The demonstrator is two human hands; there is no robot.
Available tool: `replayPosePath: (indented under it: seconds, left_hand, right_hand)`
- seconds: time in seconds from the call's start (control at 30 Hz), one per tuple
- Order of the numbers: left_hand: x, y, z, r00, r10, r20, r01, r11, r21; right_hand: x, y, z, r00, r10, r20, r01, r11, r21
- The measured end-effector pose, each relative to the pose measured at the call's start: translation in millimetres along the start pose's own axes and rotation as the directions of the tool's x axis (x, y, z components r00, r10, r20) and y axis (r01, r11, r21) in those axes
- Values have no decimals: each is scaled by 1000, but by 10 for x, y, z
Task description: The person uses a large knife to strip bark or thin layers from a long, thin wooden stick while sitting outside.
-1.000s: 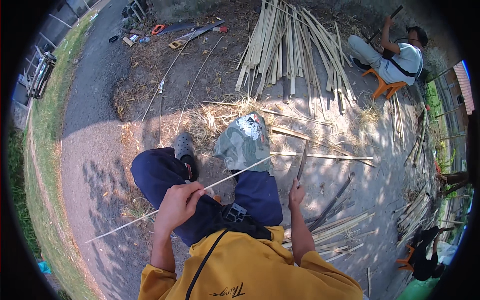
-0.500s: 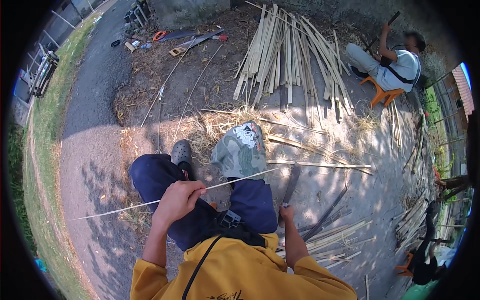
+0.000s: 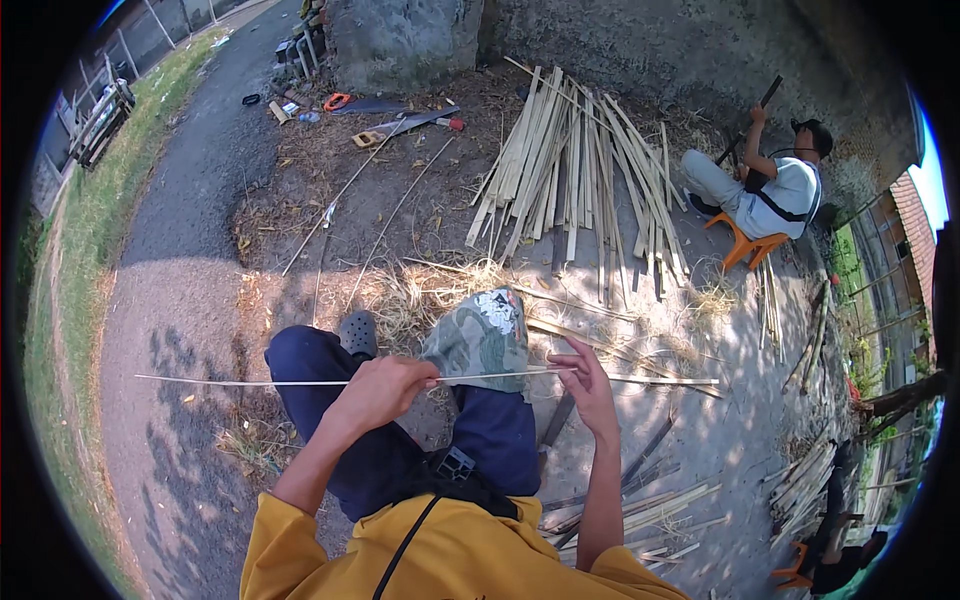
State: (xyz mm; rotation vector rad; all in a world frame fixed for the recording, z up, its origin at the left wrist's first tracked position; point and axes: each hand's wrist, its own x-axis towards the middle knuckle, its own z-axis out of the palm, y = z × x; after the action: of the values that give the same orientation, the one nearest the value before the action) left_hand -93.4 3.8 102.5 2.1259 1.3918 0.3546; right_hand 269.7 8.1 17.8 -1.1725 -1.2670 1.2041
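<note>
One thin pale strip [image 3: 310, 383], blade [image 3: 558, 420] out of hand

Change over the last half second: right hand [image 3: 590, 395] quits the blade and comes up to the strip's right end. Blade now lies just right of the dark trousers [image 3: 495, 425]; flat on the ground [image 3: 640, 405] or leaning, cannot tell.

Strip runs almost level above both legs, left tip over the paved path [image 3: 190, 270]. Left hand [image 3: 385, 390] pinches it between thumb and forefinger, remaining fingers curled. Right fingers partly spread, thumb and forefinger meeting at the strip; pinch or mere touch, cannot tell.

Meaning, as judged: strip reached from both sides with no edge against it, so handling rather than cutting at this moment.

Nearby: camouflage cloth [image 3: 470, 340] over the right knee, behind the strip. Curled shavings [image 3: 400, 305] beyond. Fanned pile of flat strips [image 3: 560, 170] farther out, toward the ground's wall edge.
</note>
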Motion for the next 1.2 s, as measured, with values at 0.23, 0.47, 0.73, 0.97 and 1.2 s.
replayPosePath:
  seconds: [0.23,0.47,0.73,0.97,1.2]
  left_hand:
    - [-37,-42,-176,997,64,41,-63,998,-21]
    - [105,60,-377,979,186,84,-188,982,11]
    - [318,56,-635,964,265,-33,-254,948,190]
    - [413,232,-536,945,321,-70,-292,918,268]
    - [637,494,-282,850,522,-70,-477,819,319]
  right_hand:
    - [-217,-94,-267,966,216,141,-194,969,-155]
    - [-496,-389,-359,980,199,30,-194,974,-120]
    - [-1027,25,-1766,861,-142,-488,-100,894,-436]
    - [-968,-807,-905,815,-375,-442,-105,654,-749]
    - [-344,-1306,113,932,-321,171,304,428,-851]
